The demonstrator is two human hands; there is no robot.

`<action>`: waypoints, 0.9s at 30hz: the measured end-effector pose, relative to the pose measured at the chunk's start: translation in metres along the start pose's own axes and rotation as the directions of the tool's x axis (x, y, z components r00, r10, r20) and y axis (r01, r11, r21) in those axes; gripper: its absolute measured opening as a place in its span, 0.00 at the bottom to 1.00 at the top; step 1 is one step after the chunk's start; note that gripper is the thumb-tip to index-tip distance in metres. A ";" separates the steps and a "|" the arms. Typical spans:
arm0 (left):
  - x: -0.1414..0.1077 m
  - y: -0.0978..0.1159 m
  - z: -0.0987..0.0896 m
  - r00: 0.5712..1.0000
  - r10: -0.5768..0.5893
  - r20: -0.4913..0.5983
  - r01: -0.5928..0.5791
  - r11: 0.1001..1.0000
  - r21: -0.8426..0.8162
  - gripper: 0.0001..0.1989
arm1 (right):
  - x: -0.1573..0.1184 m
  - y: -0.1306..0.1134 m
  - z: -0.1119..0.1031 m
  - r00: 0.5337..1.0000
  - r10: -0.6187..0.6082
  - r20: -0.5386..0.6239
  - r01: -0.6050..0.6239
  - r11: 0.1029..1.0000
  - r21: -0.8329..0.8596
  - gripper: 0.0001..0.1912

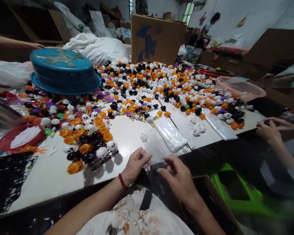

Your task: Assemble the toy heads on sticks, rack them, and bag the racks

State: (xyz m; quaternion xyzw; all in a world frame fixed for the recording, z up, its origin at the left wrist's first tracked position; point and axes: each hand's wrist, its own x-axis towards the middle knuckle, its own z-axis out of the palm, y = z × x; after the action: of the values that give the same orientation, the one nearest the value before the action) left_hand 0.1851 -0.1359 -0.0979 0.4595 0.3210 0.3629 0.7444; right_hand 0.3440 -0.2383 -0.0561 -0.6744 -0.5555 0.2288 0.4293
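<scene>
My left hand point(136, 165), with a red bead bracelet on the wrist, is closed in a pinch on the edge of a clear plastic bag point(157, 152) at the table's front edge. To its right, my right hand point(178, 179) has thumb and fingers apart beside the bag and grips nothing I can see. A small white figure point(143, 137) lies just beyond the bag. A stack of clear bags point(170, 135) rests behind my right hand. Left of my hands, a black rack point(105, 160) bears several orange, black and white pumpkin, skull and ghost toys point(88, 143).
A large heap of similar toys point(147, 78) covers the back of the table point(51, 176). An upturned blue basin point(66, 71), red dish point(5, 140), pink basket point(242, 88) and cardboard box point(156, 39) stand around. Another person's hands point(271, 129) work at right, above a green stool point(235, 189).
</scene>
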 end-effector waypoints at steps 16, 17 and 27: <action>-0.003 -0.002 0.001 0.997 -0.016 0.069 -0.010 0.933 0.359 0.20 | 0.031 0.008 0.032 0.974 0.224 0.028 -0.221 0.914 0.340 0.15; -0.004 -0.002 0.004 0.993 -0.026 0.117 -0.027 0.901 0.433 0.18 | 0.034 0.011 0.032 0.969 0.248 0.011 -0.234 0.897 0.376 0.16; -0.003 -0.013 0.005 0.999 -0.036 0.015 0.028 0.921 0.389 0.17 | 0.048 0.017 0.032 0.962 0.256 -0.092 -0.196 0.887 0.417 0.19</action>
State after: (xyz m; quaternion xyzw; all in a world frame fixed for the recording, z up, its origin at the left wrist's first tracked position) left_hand 0.1910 -0.1450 -0.1079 0.5965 0.3860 0.2749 0.6478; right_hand 0.3414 -0.1828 -0.0797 -0.6458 -0.3813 0.3379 0.5687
